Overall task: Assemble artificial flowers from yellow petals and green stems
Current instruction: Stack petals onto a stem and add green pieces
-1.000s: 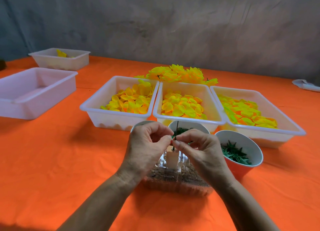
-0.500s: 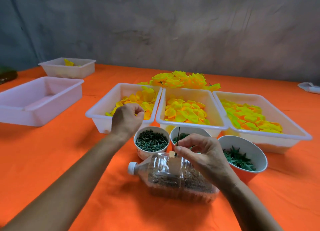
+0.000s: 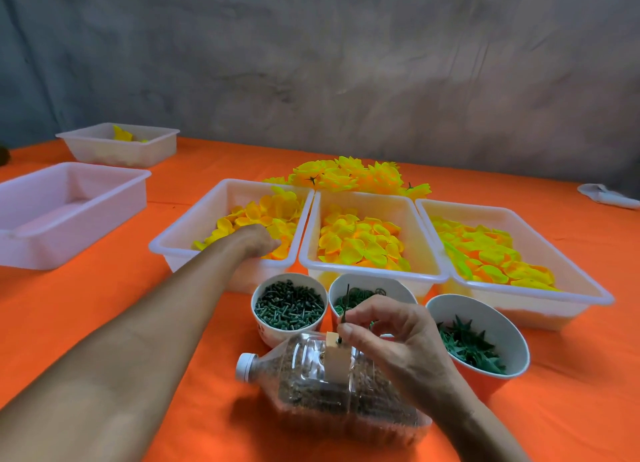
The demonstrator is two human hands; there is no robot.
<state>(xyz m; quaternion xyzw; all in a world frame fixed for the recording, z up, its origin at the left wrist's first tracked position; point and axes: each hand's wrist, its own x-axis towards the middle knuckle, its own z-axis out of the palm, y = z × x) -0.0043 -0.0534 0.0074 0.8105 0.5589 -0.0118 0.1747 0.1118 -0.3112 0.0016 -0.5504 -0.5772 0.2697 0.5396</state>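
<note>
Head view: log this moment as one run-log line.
left hand: in left petal tray, grip hidden | right hand: pinching green stem upright over bottle | petals on stem: none yet

Five white trays; three cups; one bottle

L arm reaches fwd and away, forearm long and straight, wrist level. L hand lies palm down, knuckles up, fingertips hidden in front of it, so grip can't be read. R forearm comes in from lower right, wrist bent. R hand has fingers curled; thumb and index tips meet in a pinch grip on thin green stem, which stands upright above the grip. Other R fingers fold loosely behind the grip.
</note>
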